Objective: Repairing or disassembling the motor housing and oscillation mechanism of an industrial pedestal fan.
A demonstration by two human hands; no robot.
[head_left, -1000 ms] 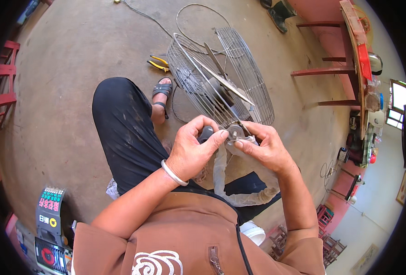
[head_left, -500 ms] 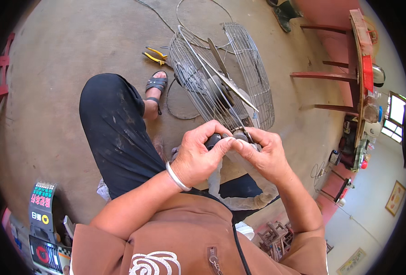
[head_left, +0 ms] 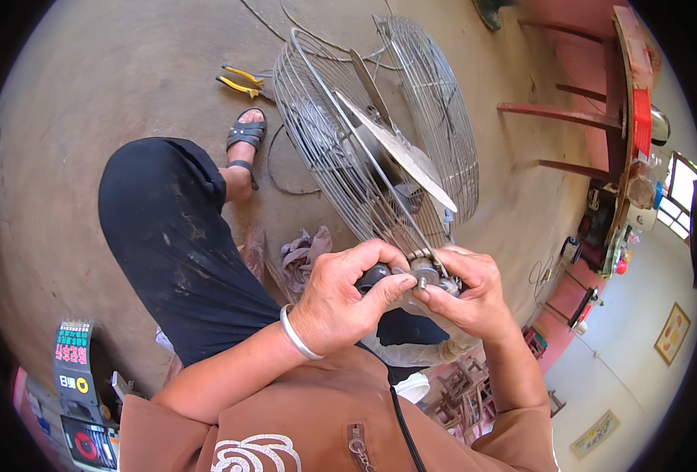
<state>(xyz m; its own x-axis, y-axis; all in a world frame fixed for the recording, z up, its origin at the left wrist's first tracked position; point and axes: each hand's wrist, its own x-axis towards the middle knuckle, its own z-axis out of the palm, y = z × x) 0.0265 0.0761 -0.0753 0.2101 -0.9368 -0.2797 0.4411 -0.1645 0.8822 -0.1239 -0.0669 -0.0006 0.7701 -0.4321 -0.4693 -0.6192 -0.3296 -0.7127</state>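
Note:
My left hand [head_left: 348,295] is closed, fingers curled around a black rounded knob [head_left: 373,278], its thumb against a short metal fitting [head_left: 424,273] with a small stub at its end. My right hand [head_left: 474,293] grips the same fitting from the other side, thumb and fingers pinching it. The fitting sits at the near edge of a fan's wire guard [head_left: 305,94], which leans away from me. Inside are grey fan blades [head_left: 411,161]. A second wire guard half [head_left: 435,86] stands beside it on the right. My fingers hide part of the fitting.
Yellow-handled pliers [head_left: 240,81] lie on the floor left of the fan. A cable [head_left: 325,47] loops behind it. A crumpled cloth [head_left: 301,256] is by my leg. At right stands a wooden table [head_left: 572,116]; wooden stools [head_left: 466,393] are at lower right.
My hands and the fitting have come slightly lower and nearer. My hands have parted a little, showing more of the fitting and its stub. The view has shifted.

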